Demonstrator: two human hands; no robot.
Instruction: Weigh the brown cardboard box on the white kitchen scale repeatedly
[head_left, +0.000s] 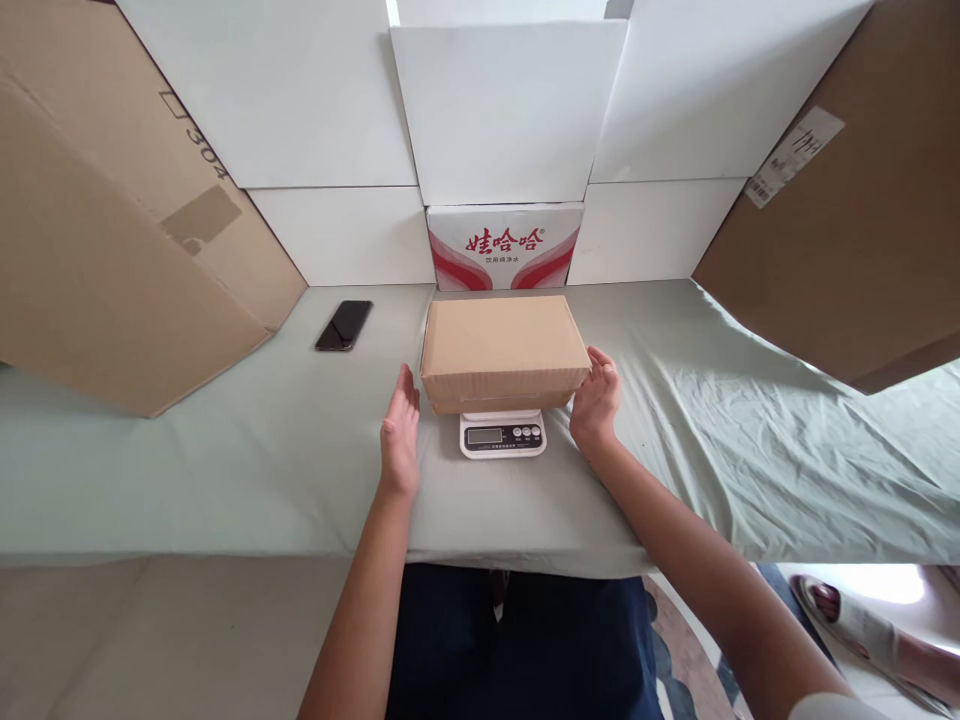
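at the middle of the desk (225, 470), under its pale green cloth: closed brown cardboard box (504, 350) sitting flat on small white digital scale (502, 433), overhanging it on both sides, only the scale's front panel with display and buttons showing below the box's near edge. left hand (399, 432) just beside the box's left end, palm turned toward it, fingers (407, 388) straight and held together, a narrow gap to the cardboard, nothing gripped. right hand (596, 398) at the box's right end, fingers (604, 362) slightly curled and loosely spread, tips touching or all but touching the near right corner (cannot tell which), not clamped on it. both forearms bare, reaching in from the near edge of the desk.

left of the box and well apart from it: black phone (343, 325) lying flat, screen dark. directly behind the box, against the back wall: white carton with red lettering and red swooshes (505, 246), with plain white panels (507, 110) stacked above and beside it. large brown cardboard sheet (112, 220) leaning at far left, another with a white label (847, 220) leaning at far right. low at the right edge of the view, on the floor: sandalled foot (847, 620).
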